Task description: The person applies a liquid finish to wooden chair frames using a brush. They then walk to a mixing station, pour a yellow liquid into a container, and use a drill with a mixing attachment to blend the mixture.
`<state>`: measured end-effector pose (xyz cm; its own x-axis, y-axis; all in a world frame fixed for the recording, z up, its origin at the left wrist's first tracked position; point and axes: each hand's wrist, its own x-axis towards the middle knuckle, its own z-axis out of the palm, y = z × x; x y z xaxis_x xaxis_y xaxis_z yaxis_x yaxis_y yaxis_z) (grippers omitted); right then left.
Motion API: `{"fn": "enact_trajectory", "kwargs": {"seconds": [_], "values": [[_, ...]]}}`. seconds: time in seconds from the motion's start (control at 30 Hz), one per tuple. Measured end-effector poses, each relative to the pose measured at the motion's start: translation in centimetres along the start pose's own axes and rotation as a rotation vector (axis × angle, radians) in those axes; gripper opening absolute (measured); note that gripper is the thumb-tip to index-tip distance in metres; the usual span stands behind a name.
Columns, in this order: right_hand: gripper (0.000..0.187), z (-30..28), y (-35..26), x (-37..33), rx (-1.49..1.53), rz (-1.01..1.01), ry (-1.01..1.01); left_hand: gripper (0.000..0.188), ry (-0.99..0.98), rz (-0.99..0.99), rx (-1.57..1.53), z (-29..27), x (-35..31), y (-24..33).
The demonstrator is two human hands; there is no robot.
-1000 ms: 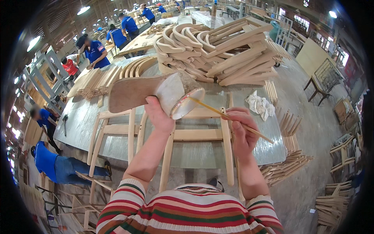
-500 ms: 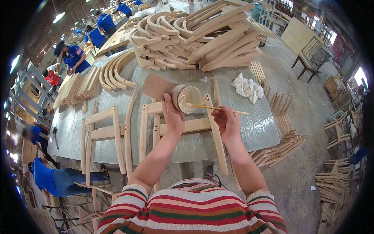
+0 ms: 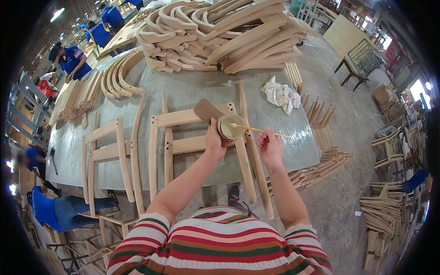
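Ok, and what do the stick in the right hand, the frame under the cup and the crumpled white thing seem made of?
Stick: probably wood or bamboo, plain-looking, from its straw-yellow colour.
Frame: apparently bare wood, smooth, matte; pale tan, no shine.
Crumpled white thing: cloth or paper, matte, by its loose folds; which is unclear.

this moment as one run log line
left hand: holding round pale cup; right hand: holding thin yellow wooden-looking stick; stick tip: over cup mouth; nearby: pale wooden frame
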<state>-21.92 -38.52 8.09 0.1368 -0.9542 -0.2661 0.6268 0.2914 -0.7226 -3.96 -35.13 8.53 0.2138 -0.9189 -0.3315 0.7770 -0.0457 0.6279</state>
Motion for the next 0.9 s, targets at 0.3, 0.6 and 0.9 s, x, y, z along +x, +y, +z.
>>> {"fn": "enact_trajectory", "kwargs": {"seconds": [0.3,0.6,0.9], "values": [[0.015,-0.7,-4.2,1.8,-1.109,-0.735,-0.137,0.052,0.128,-0.155,-0.057,-4.8,-0.2,-2.0],[0.013,1.2,-3.7,3.1,-1.612,-0.828,-0.332,0.052,0.2,-0.163,-0.149,-9.7,-3.5,-2.2],[0.013,1.1,-2.7,4.2,-1.695,-0.822,-0.339,0.05,0.186,-0.177,-0.128,-11.4,-4.8,-1.9]]}}
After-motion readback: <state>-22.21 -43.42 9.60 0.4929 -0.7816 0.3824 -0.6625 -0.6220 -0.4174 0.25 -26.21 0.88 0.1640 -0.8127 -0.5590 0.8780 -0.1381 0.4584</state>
